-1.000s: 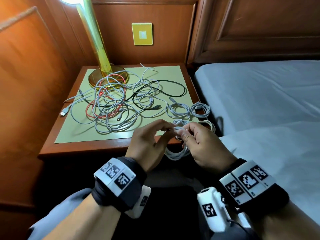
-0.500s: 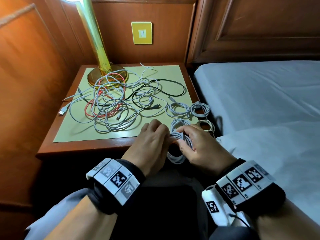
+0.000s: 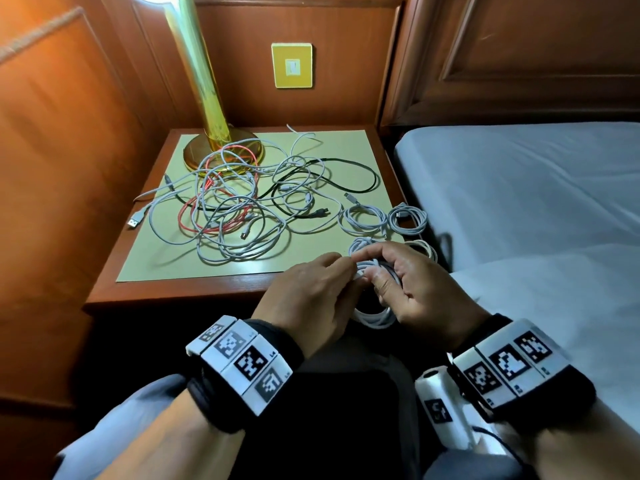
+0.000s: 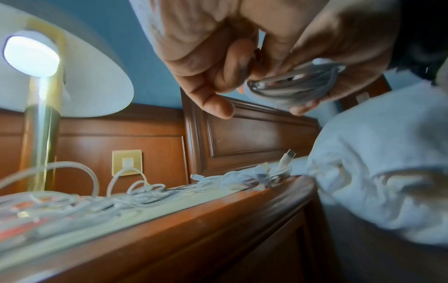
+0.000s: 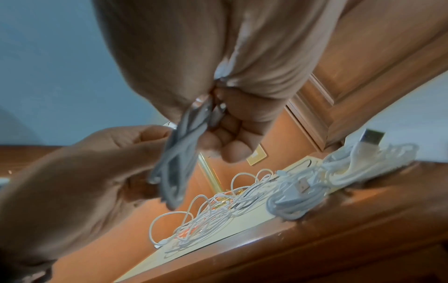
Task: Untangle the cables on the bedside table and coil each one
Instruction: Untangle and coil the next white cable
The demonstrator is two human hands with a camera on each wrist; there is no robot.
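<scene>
Both hands hold one coiled white cable [image 3: 375, 315] just in front of the bedside table's [image 3: 180, 292] near right corner. My right hand [image 3: 412, 285] grips the coil [image 5: 177, 160], fingers curled round its strands. My left hand [image 3: 311, 296] pinches the cable's end at the coil's top [image 4: 290, 84]. A tangle of white, red and black cables [image 3: 239, 202] lies across the green tabletop mat. Several finished white coils [image 3: 367, 220] sit along the table's right edge, one [image 5: 290, 201] showing a USB plug.
A brass lamp [image 3: 214, 133] stands at the table's back left, with cables looped over its base. A bed with a grey sheet [image 3: 519, 188] lies to the right. Wood panelling closes the left and back, with a yellow wall plate [image 3: 292, 65].
The hands have closed together on the white coil and moved slightly toward the table edge; the left fingers now pinch the cable end against the loops.
</scene>
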